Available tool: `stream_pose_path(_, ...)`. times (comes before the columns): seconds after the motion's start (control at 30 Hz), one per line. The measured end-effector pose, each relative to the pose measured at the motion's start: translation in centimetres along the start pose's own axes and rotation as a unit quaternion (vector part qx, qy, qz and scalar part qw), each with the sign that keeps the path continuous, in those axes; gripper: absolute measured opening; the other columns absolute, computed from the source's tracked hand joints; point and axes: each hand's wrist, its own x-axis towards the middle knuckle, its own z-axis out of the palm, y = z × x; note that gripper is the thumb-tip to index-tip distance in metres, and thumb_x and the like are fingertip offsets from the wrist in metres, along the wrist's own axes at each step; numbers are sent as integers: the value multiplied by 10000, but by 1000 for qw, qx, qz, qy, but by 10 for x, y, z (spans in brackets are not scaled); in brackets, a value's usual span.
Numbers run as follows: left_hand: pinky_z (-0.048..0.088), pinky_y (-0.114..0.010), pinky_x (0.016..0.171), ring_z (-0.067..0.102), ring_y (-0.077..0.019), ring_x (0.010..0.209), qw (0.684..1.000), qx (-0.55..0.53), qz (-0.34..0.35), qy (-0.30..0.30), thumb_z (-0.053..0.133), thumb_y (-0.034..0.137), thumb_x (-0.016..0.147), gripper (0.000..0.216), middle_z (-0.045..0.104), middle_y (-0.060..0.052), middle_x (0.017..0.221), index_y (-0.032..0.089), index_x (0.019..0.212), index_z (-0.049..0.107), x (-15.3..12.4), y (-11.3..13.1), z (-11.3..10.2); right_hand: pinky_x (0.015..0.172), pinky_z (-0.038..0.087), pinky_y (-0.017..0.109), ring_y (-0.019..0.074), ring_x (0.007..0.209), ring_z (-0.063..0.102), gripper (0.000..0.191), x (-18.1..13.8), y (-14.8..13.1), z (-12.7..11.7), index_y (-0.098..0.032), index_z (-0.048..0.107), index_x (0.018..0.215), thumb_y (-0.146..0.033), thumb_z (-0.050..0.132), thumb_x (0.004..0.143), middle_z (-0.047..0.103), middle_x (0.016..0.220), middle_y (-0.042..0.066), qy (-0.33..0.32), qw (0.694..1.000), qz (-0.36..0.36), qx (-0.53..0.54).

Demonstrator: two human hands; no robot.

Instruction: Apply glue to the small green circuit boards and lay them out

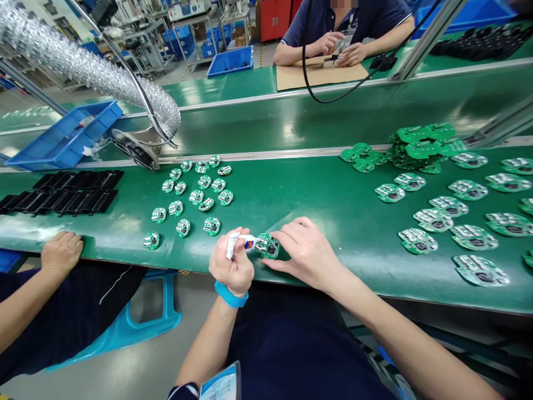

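Note:
My left hand (231, 266), with a blue band on its wrist, is closed around a small white squeeze tube (249, 240). The tube's tip points at a round green circuit board (268, 246); whether it touches cannot be made out. With thumb and fingers, my right hand (308, 253) grips the board's right edge near the front of the green bench. To the left lie several similar round boards (211, 226), spread out singly. More green boards (474, 237) cover the right side, and behind them rises a pile of boards (428, 145).
Black plastic parts (75, 194) stand in rows at left, near a co-worker's hand (62, 253). A silver duct (125, 89) hangs over the back left beside a blue tray (66, 136). Across the bench a person handles small parts on cardboard (295, 78). A black cable (310, 83) dangles there.

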Motion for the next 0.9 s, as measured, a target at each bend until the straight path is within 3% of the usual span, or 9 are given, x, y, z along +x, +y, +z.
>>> stream_pose_path(0.3, 615, -279, 607, 786, -188, 713, 1000, -4, 6, 14, 608, 335, 1043, 203, 794, -58, 884, 164, 1061, 716, 1, 9, -2, 777, 422, 377, 230, 741, 600, 354, -1, 0, 0, -139, 709, 958, -492, 729, 962, 686, 789, 70, 3, 1000, 5, 10)
stream_pose_path(0.5, 619, -295, 648, 776, -181, 705, 998, -47, 25, -28, 613, 306, 1039, 183, 793, -51, 856, 178, 1098, 730, -5, 28, -1, 784, 411, 373, 219, 719, 583, 332, 0, -1, 1, -152, 691, 912, -474, 691, 994, 675, 765, 62, 10, 1000, 2, 5)
stream_pose_path(0.9, 609, -289, 623, 791, -194, 743, 999, -32, 22, -18, 608, 304, 1039, 170, 788, -58, 910, 174, 1088, 707, -5, 16, -1, 782, 404, 372, 223, 722, 581, 348, 0, -3, 2, -140, 691, 907, -474, 677, 1002, 668, 767, 68, 1, 1000, 1, 0)
